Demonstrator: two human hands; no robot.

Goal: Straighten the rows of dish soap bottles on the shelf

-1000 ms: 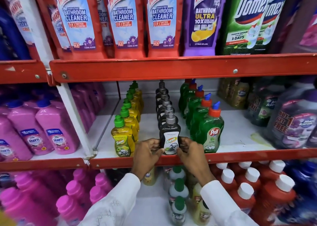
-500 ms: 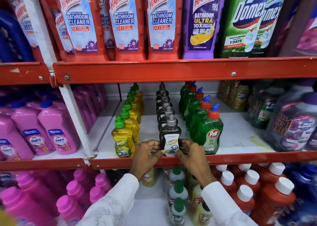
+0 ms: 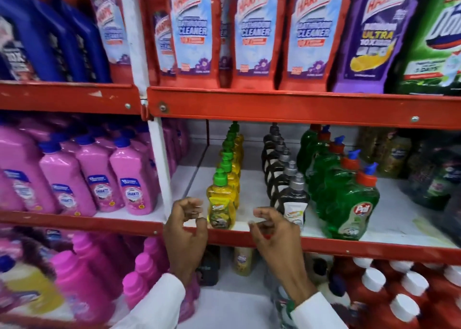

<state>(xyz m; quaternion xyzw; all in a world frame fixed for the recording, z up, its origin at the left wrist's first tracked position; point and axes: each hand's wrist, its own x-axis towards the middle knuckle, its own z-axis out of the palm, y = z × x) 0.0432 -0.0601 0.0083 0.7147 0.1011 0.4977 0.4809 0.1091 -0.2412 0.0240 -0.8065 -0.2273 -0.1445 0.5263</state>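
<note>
Three rows of dish soap bottles run front to back on the white middle shelf [image 3: 259, 201]. The yellow row starts with a green-capped bottle [image 3: 221, 203] at the front edge. To its right stands the black row, led by a grey-capped bottle [image 3: 294, 201], then the green row with red and blue caps [image 3: 349, 203]. My left hand [image 3: 185, 225] hovers just left of the front yellow bottle, fingers curled and apart, holding nothing. My right hand [image 3: 273, 226] is between the yellow and black rows, fingers spread, also holding nothing.
A red shelf lip [image 3: 349, 247] runs along the front. Pink bottles [image 3: 99, 179] fill the left bay behind a white upright post [image 3: 159, 169]. Tall cleaner bottles [image 3: 257, 31] stand on the shelf above. Red bottles with white caps [image 3: 399, 291] sit below right, dark bottles [image 3: 439, 179] at far right.
Both hands have let go of the front black bottle and moved left toward the yellow row. The camera has shifted left and closer.
</note>
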